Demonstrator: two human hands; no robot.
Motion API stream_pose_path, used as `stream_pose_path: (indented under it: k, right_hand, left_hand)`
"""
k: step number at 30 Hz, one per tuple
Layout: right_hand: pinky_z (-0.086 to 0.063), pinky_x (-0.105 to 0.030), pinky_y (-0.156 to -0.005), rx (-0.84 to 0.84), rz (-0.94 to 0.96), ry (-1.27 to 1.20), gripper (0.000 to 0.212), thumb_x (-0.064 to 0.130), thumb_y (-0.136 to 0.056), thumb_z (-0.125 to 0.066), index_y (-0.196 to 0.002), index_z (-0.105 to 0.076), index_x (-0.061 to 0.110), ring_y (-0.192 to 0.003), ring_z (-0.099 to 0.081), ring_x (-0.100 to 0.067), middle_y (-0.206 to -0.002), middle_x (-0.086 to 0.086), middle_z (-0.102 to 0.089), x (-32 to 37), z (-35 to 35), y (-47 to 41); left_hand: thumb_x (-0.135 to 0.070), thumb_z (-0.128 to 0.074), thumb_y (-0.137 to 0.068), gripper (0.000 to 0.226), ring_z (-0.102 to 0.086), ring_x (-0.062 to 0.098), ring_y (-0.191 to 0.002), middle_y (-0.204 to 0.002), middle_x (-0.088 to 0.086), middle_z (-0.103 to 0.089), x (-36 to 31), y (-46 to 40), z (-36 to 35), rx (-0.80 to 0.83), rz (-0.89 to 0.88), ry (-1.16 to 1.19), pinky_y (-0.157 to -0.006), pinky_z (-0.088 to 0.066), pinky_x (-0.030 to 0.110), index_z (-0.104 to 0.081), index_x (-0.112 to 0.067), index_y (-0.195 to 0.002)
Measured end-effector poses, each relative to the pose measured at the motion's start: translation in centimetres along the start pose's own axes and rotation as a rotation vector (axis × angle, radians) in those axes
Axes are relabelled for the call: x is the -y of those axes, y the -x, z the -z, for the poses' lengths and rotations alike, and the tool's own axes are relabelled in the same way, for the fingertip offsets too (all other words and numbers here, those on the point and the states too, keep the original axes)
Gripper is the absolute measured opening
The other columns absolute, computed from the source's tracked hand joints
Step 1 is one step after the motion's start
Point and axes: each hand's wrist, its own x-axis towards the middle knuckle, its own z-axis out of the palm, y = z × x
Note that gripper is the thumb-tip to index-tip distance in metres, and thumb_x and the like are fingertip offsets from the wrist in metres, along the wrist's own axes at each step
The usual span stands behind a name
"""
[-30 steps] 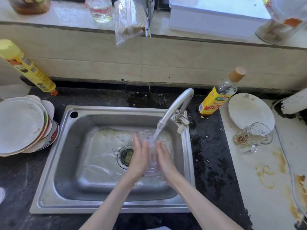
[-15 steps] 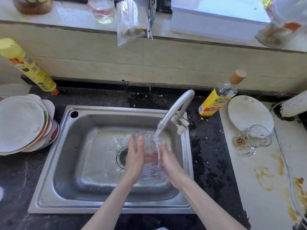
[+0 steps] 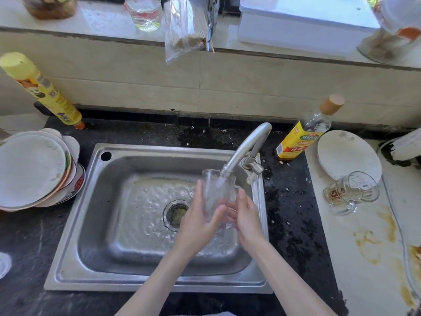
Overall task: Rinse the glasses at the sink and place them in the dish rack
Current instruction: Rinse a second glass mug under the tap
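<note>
A clear glass (image 3: pixel 215 192) stood upright between the person's two hands over the right half of the steel sink (image 3: pixel 95 201), its mouth just under the spout of the faucet (image 3: pixel 245 148), with water running into it. The left hand (image 3: pixel 200 218) gripped the glass from the left, fingers reaching up its wall and the thumb curled across the near side. The right hand (image 3: pixel 247 215) held it from the right, fingers wrapped toward the lower part. Water rippled across the sink floor around the drain (image 3: pixel 176 214), which lay just left of the hands.

On the bench's right side, a second glass (image 3: pixel 352 191), a handled mug, lay tipped on its side near a pale round plate (image 3: pixel 348 153). A yellow-labelled bottle (image 3: pixel 305 133) with a tan cap stood beside the faucet base toward the back edge. At the bench's left edge a stack of plates (image 3: pixel 34 169) leaned together, and a yellow canister (image 3: pixel 43 92) stood at the back-left corner. A plastic bag (image 3: pixel 184 28) hung over the ledge behind the sink.
</note>
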Motion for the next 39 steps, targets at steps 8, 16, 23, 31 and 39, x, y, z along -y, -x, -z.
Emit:
stream_pose_path:
  k: [8,16,23,31,39]
  right_hand:
    - [-0.050,-0.023,-0.067,0.026,0.011,0.043,0.035,0.028,-0.101,-0.031,-0.107,-0.057,0.005,-0.068,-0.057,-0.014,-0.076,-0.006,-0.059,-0.7,0.2,0.4]
    - [-0.052,-0.024,-0.071,0.015,0.053,0.001,0.029,0.029,-0.101,-0.032,-0.095,-0.058,0.019,-0.071,-0.063,-0.015,-0.077,-0.006,-0.065,-0.5,0.3,-0.2]
    - [-0.051,-0.019,-0.074,0.099,0.155,0.083,0.028,0.030,-0.100,-0.036,-0.100,-0.061,0.016,-0.083,-0.066,-0.010,-0.090,-0.002,-0.069,0.2,0.2,-0.6]
    - [-0.052,-0.040,-0.086,0.015,0.080,0.072,0.025,0.040,-0.100,-0.032,-0.100,-0.057,0.034,-0.100,-0.063,-0.018,-0.106,0.000,-0.066,-0.5,-0.3,-0.9]
    - [-0.037,-0.043,-0.104,0.208,-0.237,-0.136,0.061,0.065,-0.083,-0.048,-0.133,-0.049,0.029,-0.123,-0.050,-0.018,-0.138,0.000,-0.051,-1.8,-0.7,-0.7]
  left_hand:
    - [-0.080,-0.012,-0.073,0.090,-0.065,0.018,-0.097,-0.102,-0.001,-0.069,-0.2,-2.3,-0.5,-0.049,0.350,0.498,-0.080,-0.053,0.032,-0.065,-0.017,-0.110]
    - [-0.057,-0.038,-0.083,0.030,-0.067,0.001,-0.076,-0.090,-0.010,-0.066,-0.2,-1.3,-0.1,0.058,0.208,0.445,-0.067,-0.054,0.019,-0.056,-0.035,-0.092]
    - [-0.081,-0.021,-0.072,0.084,-0.065,0.028,-0.102,-0.102,0.012,-0.071,0.1,-3.2,0.8,0.115,0.194,0.708,-0.091,-0.049,0.043,-0.066,-0.019,-0.107]
    - [-0.051,-0.060,-0.081,0.076,-0.057,0.000,-0.110,-0.130,-0.005,-0.053,0.3,-1.7,1.1,0.218,0.058,0.508,-0.087,-0.047,0.018,-0.016,-0.032,-0.140]
    - [-0.046,-0.080,-0.058,0.081,-0.059,0.014,-0.109,-0.118,-0.004,-0.056,0.9,-2.4,1.4,-0.023,0.015,0.559,-0.097,-0.046,0.039,-0.036,-0.041,-0.126]
